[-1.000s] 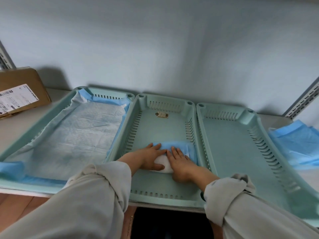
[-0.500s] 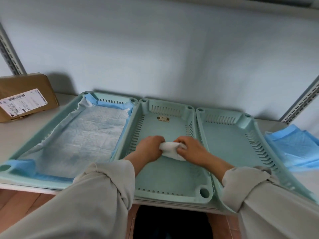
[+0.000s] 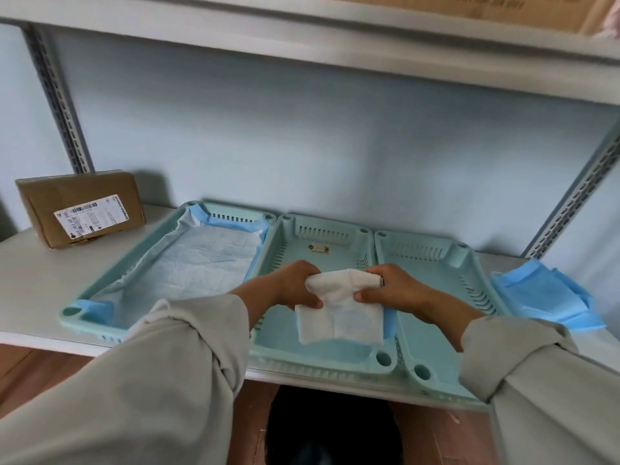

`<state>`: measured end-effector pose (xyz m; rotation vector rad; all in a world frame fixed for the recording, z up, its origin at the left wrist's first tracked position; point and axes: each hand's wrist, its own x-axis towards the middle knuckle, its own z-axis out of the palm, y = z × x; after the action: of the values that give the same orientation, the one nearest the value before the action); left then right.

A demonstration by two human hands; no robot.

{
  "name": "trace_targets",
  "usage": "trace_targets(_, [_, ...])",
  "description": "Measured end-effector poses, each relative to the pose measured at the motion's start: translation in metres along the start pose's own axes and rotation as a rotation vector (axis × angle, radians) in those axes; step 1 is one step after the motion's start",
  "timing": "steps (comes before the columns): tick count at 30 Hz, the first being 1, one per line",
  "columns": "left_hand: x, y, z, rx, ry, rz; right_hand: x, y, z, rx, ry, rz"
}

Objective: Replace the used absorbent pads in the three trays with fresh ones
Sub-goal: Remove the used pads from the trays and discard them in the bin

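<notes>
The print on the label of the cardboard box is too small to read. The small tag on the middle tray cannot be made out. The folded pad hides part of that tray's floor, and the upper box is cut off by the top edge.

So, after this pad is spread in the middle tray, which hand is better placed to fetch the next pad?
Probably the right hand. The blue pads lie on the shelf right of the right tray, on its side; the left hand would have to cross over.
</notes>
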<state>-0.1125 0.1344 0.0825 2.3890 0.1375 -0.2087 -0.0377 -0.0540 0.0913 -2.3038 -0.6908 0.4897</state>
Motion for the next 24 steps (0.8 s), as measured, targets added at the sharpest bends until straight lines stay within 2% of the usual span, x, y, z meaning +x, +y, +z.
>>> trace_targets(4, [-0.022, 0.013, -0.002, -0.07, -0.051, -0.041, -0.022, -0.005, -0.007, 0.109, 0.015, 0.051])
trace_targets(8, [-0.035, 0.015, 0.001, -0.064, -0.163, -0.077, -0.04, -0.002, -0.002, 0.214, -0.066, 0.059])
trace_targets(14, [-0.052, -0.016, 0.041, 0.056, -0.48, -0.201, -0.061, 0.021, 0.034, 0.062, -0.164, 0.028])
trace_targets(16, [-0.051, -0.025, 0.054, 0.118, -0.539, -0.209, -0.062, 0.024, 0.041, 0.017, -0.194, 0.003])
trace_targets(21, [-0.048, -0.035, 0.079, 0.223, -0.513, -0.238, -0.058, 0.033, 0.053, -0.112, -0.205, -0.029])
trace_targets(24, [-0.044, -0.038, 0.091, 0.303, -0.496, -0.239, -0.057, 0.037, 0.063, -0.307, -0.193, -0.076])
